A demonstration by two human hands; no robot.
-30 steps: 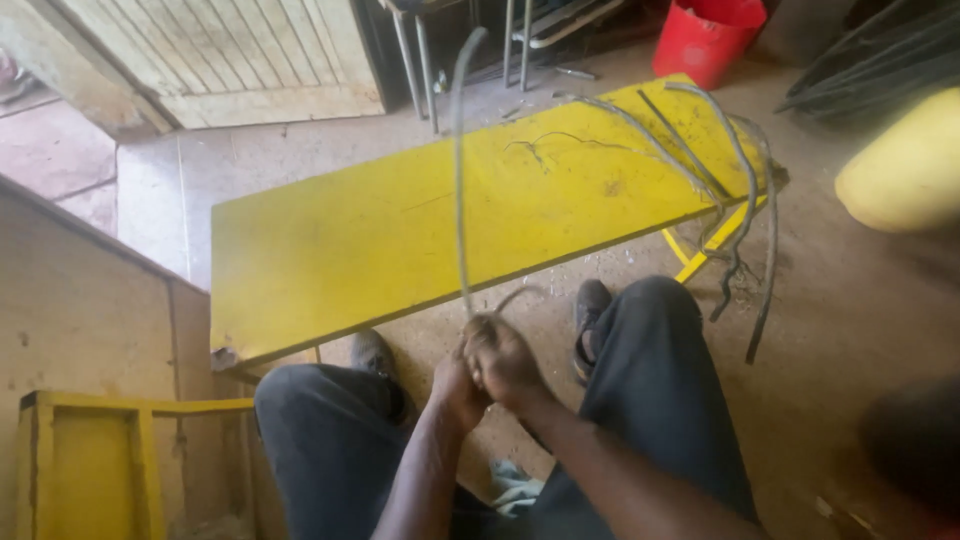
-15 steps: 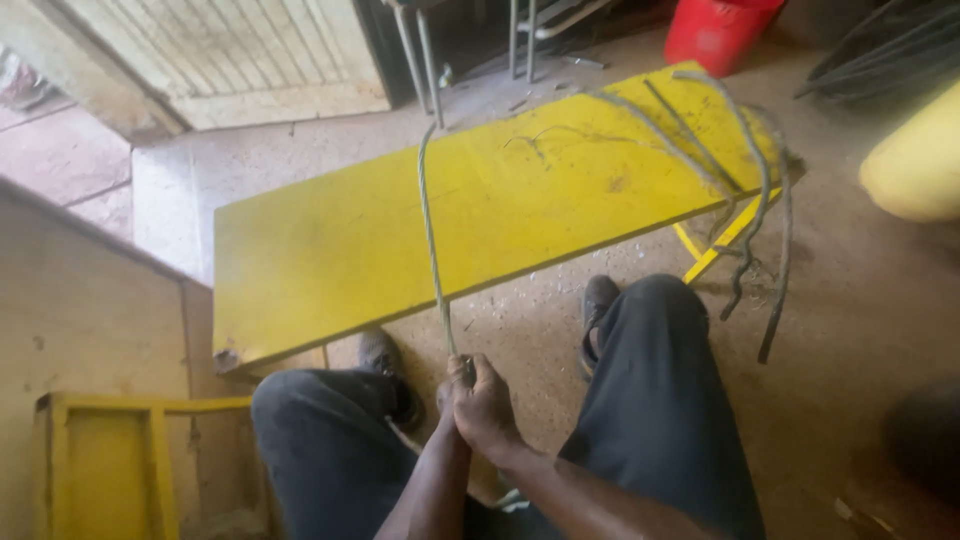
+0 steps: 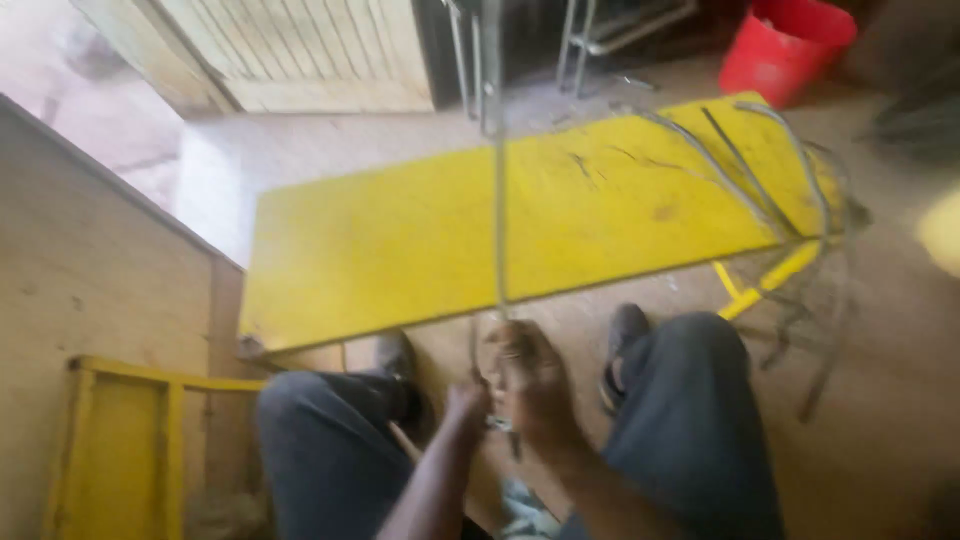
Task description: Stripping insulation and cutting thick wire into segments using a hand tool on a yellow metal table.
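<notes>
Head view looks down past my knees at the yellow board (image 3: 420,250), the biggest thing before me, lying flat on the dusty floor (image 3: 900,400) with its near long edge just beyond my shoes. To my left stands a plywood panel (image 3: 90,330) with a yellow frame (image 3: 120,450) against it, so I judge that side tight for any swing. On my right the floor is more open, though a loose bundle of wires (image 3: 790,190) drapes over the board's far right corner and trails down near my right knee. A red bucket (image 3: 785,45) sits well beyond that, near some metal chair legs (image 3: 580,30). Between my knees I hold the grey wire (image 3: 497,200), which rises straight up from my fists across the board and out past the top of the picture. My right hand (image 3: 530,385) is closed tight around its lower end; my left hand (image 3: 465,405) sits just beside and below, and the blur keeps me from telling whether it grips the wire too. To work this well I think I should keep both fists close together, pull along the wire's own line, and keep its free length over the board, away from the bundle.
</notes>
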